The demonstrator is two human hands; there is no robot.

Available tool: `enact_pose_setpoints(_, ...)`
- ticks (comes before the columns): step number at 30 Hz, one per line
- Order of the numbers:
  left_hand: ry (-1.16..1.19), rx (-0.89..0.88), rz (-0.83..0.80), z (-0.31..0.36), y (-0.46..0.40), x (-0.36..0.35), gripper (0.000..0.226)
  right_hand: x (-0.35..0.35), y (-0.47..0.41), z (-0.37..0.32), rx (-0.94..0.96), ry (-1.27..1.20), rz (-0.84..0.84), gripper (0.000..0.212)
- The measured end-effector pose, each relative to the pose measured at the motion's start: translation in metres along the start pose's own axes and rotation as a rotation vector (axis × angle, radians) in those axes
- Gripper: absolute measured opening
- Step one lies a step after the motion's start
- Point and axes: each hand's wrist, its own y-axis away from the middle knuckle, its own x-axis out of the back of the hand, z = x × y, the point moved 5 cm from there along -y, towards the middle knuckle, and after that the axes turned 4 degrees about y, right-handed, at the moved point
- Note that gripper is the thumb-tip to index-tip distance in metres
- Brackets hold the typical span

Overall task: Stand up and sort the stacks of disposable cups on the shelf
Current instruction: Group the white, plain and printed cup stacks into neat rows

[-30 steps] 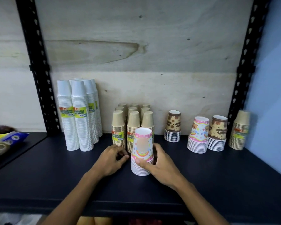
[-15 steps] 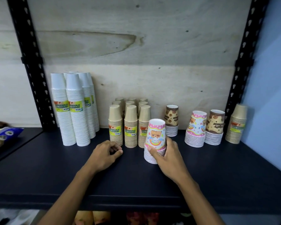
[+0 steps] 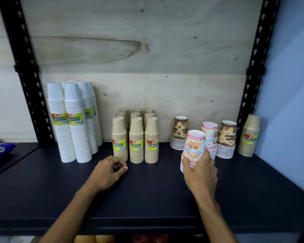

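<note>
My right hand (image 3: 199, 170) grips a pink patterned cup stack (image 3: 193, 146), upside down and tilted slightly, right in front of a second pink stack (image 3: 210, 135) on the dark shelf (image 3: 147, 195). My left hand (image 3: 109, 170) rests on the shelf with fingers loosely curled, holding nothing, just in front of the tan cup stacks (image 3: 136, 137). Tall white cup stacks (image 3: 72, 120) stand at the left. Two brown patterned stacks (image 3: 180, 132) (image 3: 226, 137) flank the pink ones. One more tan stack (image 3: 249, 135) stands at the far right.
Black slotted uprights (image 3: 25, 67) (image 3: 256, 67) frame the shelf, with a plywood back panel (image 3: 147, 50) behind. A blue wall (image 3: 291, 102) closes the right side. Snack packets (image 3: 0, 149) lie on the neighbouring shelf at the left.
My right hand has carried the pink stack from the shelf's middle to the right, up to the other pink stack. My left hand has let go and stayed near the tan stacks.
</note>
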Motion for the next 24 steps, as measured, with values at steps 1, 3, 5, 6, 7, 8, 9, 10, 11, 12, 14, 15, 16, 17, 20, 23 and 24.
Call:
enact_pose_setpoints(1, 0.0, -0.002, -0.001, 0.0, 0.0, 0.0, 0.004, 0.002, -0.001, 0.002, -0.006, 0.009, 0.005, 0.077)
enact_pose_setpoints(3, -0.004, -0.005, -0.002, 0.0, -0.001, 0.0, 0.004, 0.004, -0.002, 0.005, 0.0, 0.026, 0.004, 0.082)
enact_pose_setpoints(5, -0.004, -0.006, -0.004, -0.001, -0.001, -0.001, 0.004, 0.006, -0.002, 0.005, 0.014, 0.054, -0.007, 0.091)
enact_pose_setpoints(6, -0.003, -0.005, -0.007, -0.001, -0.001, -0.001, 0.004, 0.006, -0.002, 0.005, 0.02, 0.067, -0.014, 0.095)
enact_pose_setpoints(7, -0.002, -0.005, -0.008, -0.001, -0.001, -0.001, 0.003, 0.006, -0.003, 0.006, 0.026, 0.075, -0.021, 0.097)
enact_pose_setpoints(8, -0.002, -0.005, -0.01, -0.001, -0.001, -0.001, 0.003, 0.008, -0.003, 0.008, 0.031, 0.076, -0.03, 0.097)
enact_pose_setpoints(9, -0.003, -0.007, -0.011, -0.001, -0.001, -0.001, 0.004, 0.009, -0.005, 0.011, 0.033, 0.074, -0.036, 0.096)
enact_pose_setpoints(10, -0.005, -0.008, -0.011, -0.001, -0.001, -0.002, 0.004, 0.012, -0.007, 0.015, 0.032, 0.072, -0.041, 0.095)
enact_pose_setpoints(11, -0.008, -0.008, -0.011, -0.001, -0.001, -0.002, 0.004, 0.014, -0.01, 0.019, 0.029, 0.072, -0.041, 0.094)
enact_pose_setpoints(12, -0.01, -0.008, -0.013, -0.001, -0.001, -0.001, 0.004, 0.018, -0.012, 0.023, 0.025, 0.071, -0.037, 0.092)
enact_pose_setpoints(14, -0.012, -0.009, -0.019, -0.002, -0.001, -0.002, 0.004, 0.025, -0.017, 0.033, 0.012, 0.074, -0.017, 0.088)
enact_pose_setpoints(15, -0.014, -0.012, -0.02, -0.001, -0.001, -0.002, 0.004, 0.028, -0.021, 0.038, 0.005, 0.076, -0.01, 0.088)
enact_pose_setpoints(16, -0.017, -0.016, -0.019, -0.001, -0.001, -0.002, 0.004, 0.031, -0.023, 0.042, -0.001, 0.074, -0.008, 0.088)
enact_pose_setpoints(17, -0.023, -0.02, -0.015, -0.001, -0.001, -0.002, 0.004, 0.033, -0.026, 0.044, -0.005, 0.069, -0.007, 0.088)
enact_pose_setpoints(20, -0.026, -0.02, -0.011, -0.001, -0.001, -0.001, 0.003, 0.035, -0.029, 0.048, 0.01, 0.03, -0.03, 0.088)
enact_pose_setpoints(23, -0.022, -0.016, -0.016, -0.002, -0.001, -0.002, 0.004, 0.04, -0.035, 0.054, 0.003, -0.119, -0.039, 0.082)
enact_pose_setpoints(24, -0.019, -0.016, -0.015, -0.002, -0.001, -0.002, 0.004, 0.046, -0.037, 0.055, -0.006, -0.184, -0.019, 0.078)
